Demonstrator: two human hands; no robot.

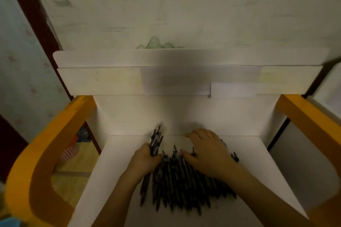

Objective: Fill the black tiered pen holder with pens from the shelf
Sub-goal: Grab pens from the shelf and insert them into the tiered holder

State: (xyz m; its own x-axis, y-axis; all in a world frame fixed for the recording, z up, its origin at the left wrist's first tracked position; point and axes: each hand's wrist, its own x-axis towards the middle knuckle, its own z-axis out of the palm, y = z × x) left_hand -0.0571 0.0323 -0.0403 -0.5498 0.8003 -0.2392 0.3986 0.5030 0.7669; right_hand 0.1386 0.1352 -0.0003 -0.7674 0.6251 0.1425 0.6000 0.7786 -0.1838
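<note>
Clearly gathering: the left hand grips a bunch of pens, the right hand rests open on the pile. Next, probably, carrying them to the unseen holder.

No text, label, brand, number or sign can be read anywhere. The dark pens on the white shelf carry pale markings on their barrels, but these are too blurred to make out as letters. The wall covering behind shows only faint drawn shapes, no writing.
</note>
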